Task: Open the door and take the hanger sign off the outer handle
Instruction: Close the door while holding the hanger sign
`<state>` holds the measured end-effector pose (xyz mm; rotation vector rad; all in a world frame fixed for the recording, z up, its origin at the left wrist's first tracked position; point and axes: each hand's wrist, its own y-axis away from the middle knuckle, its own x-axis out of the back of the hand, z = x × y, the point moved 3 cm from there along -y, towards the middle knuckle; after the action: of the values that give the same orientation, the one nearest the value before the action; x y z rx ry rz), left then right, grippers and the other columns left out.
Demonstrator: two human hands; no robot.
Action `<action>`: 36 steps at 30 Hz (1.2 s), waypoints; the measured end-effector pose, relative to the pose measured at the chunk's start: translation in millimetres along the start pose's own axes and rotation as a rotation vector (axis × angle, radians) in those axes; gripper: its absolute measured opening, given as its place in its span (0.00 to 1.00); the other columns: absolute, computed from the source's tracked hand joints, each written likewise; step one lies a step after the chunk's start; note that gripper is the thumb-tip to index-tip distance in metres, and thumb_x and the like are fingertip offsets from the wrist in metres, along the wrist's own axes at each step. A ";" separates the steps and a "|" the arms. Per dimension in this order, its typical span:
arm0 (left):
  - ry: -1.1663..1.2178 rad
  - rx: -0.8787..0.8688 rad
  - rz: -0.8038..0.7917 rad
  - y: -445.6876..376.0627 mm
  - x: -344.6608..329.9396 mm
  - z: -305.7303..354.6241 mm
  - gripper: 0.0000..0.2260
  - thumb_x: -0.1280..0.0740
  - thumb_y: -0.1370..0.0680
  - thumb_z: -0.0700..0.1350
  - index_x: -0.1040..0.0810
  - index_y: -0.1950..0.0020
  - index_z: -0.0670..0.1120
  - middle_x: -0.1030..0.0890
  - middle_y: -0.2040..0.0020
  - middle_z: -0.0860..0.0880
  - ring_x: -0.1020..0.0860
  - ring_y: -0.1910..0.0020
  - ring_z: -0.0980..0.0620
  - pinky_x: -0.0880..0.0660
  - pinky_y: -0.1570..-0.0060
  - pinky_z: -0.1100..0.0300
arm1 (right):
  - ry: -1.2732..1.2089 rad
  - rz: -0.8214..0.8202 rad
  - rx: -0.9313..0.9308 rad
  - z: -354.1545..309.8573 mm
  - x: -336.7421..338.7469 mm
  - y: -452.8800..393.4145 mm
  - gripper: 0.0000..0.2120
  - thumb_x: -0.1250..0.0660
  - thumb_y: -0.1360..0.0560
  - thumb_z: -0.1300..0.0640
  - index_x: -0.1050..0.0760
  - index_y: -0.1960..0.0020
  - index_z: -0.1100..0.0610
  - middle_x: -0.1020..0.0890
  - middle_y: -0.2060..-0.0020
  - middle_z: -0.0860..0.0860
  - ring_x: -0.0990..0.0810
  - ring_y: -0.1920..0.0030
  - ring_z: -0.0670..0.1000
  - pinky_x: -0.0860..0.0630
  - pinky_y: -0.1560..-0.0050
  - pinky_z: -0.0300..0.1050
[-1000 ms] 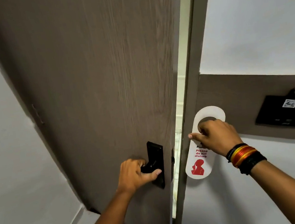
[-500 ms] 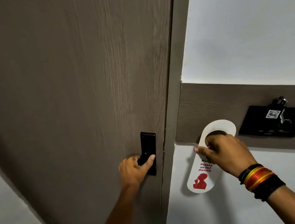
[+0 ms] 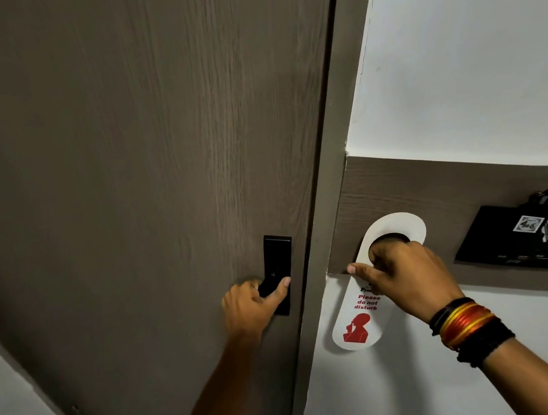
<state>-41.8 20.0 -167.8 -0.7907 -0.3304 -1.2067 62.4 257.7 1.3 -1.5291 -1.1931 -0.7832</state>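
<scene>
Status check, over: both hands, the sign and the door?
Left hand gripping door handle. Right hand holding hanger sign, off the handle. Door shut against frame. Nothing obstructing.

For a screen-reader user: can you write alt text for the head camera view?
The right hand holds a white "Please do not disturb" hanger sign beside a brown door, while the left hand grips its black handle.

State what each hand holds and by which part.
Left hand grips the black door handle at its lower part. Right hand pinches the do-not-disturb hanger sign just below its hook hole.
</scene>
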 end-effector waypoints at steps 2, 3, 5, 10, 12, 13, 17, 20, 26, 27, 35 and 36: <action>-0.001 -0.005 0.012 -2.6 -2.0 1.2 0.39 0.46 0.33 0.80 0.17 0.65 0.45 0.34 0.78 0.59 0.22 0.67 0.52 0.27 0.58 0.58 | 0.001 0.008 0.004 1.8 0.4 -2.9 0.29 0.29 0.24 0.38 0.40 0.71 0.51 0.32 0.77 0.47 0.33 0.75 0.47 0.40 0.73 0.40; 0.003 -0.007 0.021 -3.3 -3.3 1.2 0.40 0.45 0.33 0.80 0.16 0.64 0.44 0.33 0.78 0.59 0.22 0.68 0.53 0.28 0.58 0.59 | -0.004 0.011 0.006 2.7 0.5 -4.5 0.29 0.29 0.24 0.38 0.40 0.72 0.52 0.32 0.77 0.47 0.33 0.75 0.47 0.39 0.73 0.41; -0.004 -0.006 0.043 -3.7 -6.5 -1.7 0.41 0.44 0.33 0.79 0.16 0.64 0.42 0.23 0.75 0.54 0.22 0.65 0.53 0.28 0.57 0.58 | -0.023 0.013 0.006 4.2 -0.5 -7.2 0.29 0.29 0.25 0.38 0.39 0.72 0.52 0.30 0.77 0.48 0.30 0.75 0.48 0.37 0.73 0.41; -0.092 -0.109 0.095 -9.4 -5.3 -1.1 0.37 0.38 0.31 0.77 0.21 0.71 0.41 0.24 0.75 0.47 0.20 0.70 0.46 0.23 0.62 0.54 | -0.079 0.007 -0.003 9.6 -4.5 -10.1 0.29 0.28 0.26 0.37 0.38 0.72 0.54 0.20 0.75 0.55 0.19 0.70 0.57 0.23 0.68 0.52; -0.153 -0.191 0.135 -11.2 2.3 4.1 0.34 0.37 0.31 0.73 0.26 0.75 0.42 0.35 0.78 0.50 0.28 0.78 0.48 0.25 0.70 0.55 | -0.084 0.017 0.005 11.2 -5.3 -10.6 0.30 0.29 0.26 0.37 0.37 0.71 0.57 0.19 0.74 0.57 0.18 0.68 0.58 0.22 0.67 0.54; -0.183 -0.232 0.158 -13.1 7.6 7.4 0.34 0.37 0.30 0.72 0.28 0.77 0.42 0.37 0.78 0.50 0.31 0.79 0.49 0.27 0.73 0.55 | -0.087 0.014 0.006 11.7 -5.3 -11.9 0.30 0.29 0.26 0.37 0.35 0.71 0.59 0.19 0.74 0.57 0.17 0.68 0.58 0.22 0.66 0.54; -0.419 -0.370 0.066 -28.0 28.3 16.2 0.36 0.44 0.30 0.78 0.38 0.79 0.47 0.39 0.81 0.51 0.36 0.82 0.51 0.38 0.77 0.61 | -0.097 0.003 0.002 11.3 -6.8 -15.4 0.30 0.28 0.27 0.37 0.34 0.71 0.59 0.18 0.74 0.57 0.17 0.69 0.58 0.19 0.67 0.55; -0.613 -0.377 -0.055 -38.0 34.6 16.6 0.37 0.53 0.35 0.82 0.42 0.78 0.48 0.37 0.79 0.51 0.34 0.78 0.49 0.46 0.73 0.63 | -0.085 -0.007 0.006 9.1 -6.3 -13.7 0.29 0.27 0.27 0.38 0.37 0.72 0.54 0.21 0.77 0.53 0.21 0.74 0.52 0.25 0.72 0.49; -0.756 -0.448 -0.128 -40.7 45.9 35.9 0.38 0.56 0.34 0.81 0.40 0.79 0.48 0.30 0.79 0.48 0.28 0.76 0.47 0.37 0.70 0.60 | 0.017 0.018 0.037 -8.6 1.9 -20.2 0.27 0.29 0.25 0.37 0.36 0.70 0.53 0.27 0.73 0.49 0.27 0.71 0.52 0.31 0.69 0.44; -0.776 -0.433 -0.150 -37.4 49.9 40.8 0.38 0.58 0.33 0.81 0.38 0.78 0.48 0.30 0.78 0.50 0.27 0.74 0.47 0.36 0.69 0.59 | 0.027 0.022 0.042 -12.8 5.2 -20.2 0.27 0.29 0.25 0.38 0.36 0.69 0.53 0.27 0.73 0.50 0.27 0.71 0.53 0.31 0.69 0.44; -0.353 -0.542 -0.033 31.6 69.5 105.7 0.23 0.47 0.18 0.66 0.25 0.43 0.49 0.19 0.50 0.48 0.22 0.54 0.51 0.20 0.54 0.53 | 0.041 0.063 0.067 -41.2 24.5 -13.6 0.27 0.30 0.24 0.38 0.37 0.71 0.53 0.31 0.74 0.47 0.26 0.68 0.54 0.29 0.64 0.45; -0.223 -0.525 -0.101 40.6 69.6 114.5 0.21 0.46 0.18 0.66 0.26 0.43 0.51 0.19 0.50 0.50 0.21 0.54 0.53 0.18 0.54 0.53 | 0.048 0.077 0.081 -46.1 26.8 -12.9 0.28 0.30 0.24 0.38 0.37 0.71 0.52 0.31 0.74 0.47 0.26 0.68 0.55 0.30 0.64 0.45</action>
<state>39.8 56.4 -60.1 -1.3832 -0.2369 -1.3214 62.2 221.9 42.9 -1.4727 -1.1115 -0.7088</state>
